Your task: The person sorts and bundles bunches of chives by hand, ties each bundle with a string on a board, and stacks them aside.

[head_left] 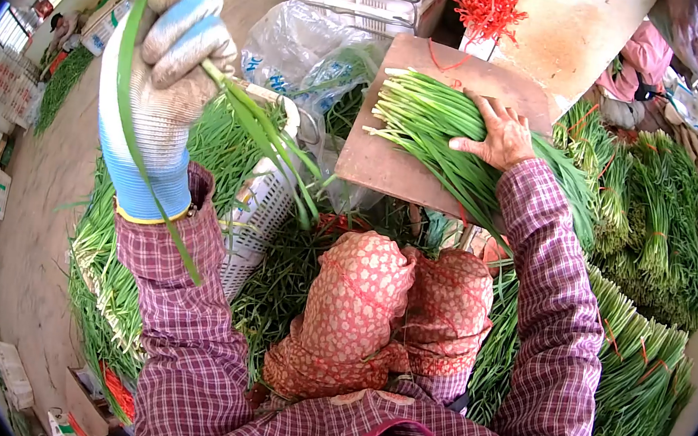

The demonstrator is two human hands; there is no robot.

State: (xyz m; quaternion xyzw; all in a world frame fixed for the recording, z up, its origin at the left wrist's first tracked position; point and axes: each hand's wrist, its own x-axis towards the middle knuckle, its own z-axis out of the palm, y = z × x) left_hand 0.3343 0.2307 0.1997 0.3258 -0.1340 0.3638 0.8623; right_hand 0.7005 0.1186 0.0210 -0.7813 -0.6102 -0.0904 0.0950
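Note:
My left hand [178,66], in a dirty white and blue knit glove, is raised at the upper left. Its fingers are closed round a few loose garlic chives [260,124]; one long leaf hangs down past the wrist. My bare right hand [499,134] lies on a thick bunch of garlic chives [436,111], fingers stretched out over the stalks and thumb apart. That bunch rests on a brown board [402,177], with its pale cut ends to the left and green leaves trailing off the right and front edges.
A white plastic basket [255,215] full of chives stands beside my left forearm. Tied bundles [659,212] are stacked at the right. Red ties [488,4] hang behind the board, near a clear plastic bag [287,45]. Loose greens surround my patterned knee covers [357,297]. Another person [643,58] sits at the upper right.

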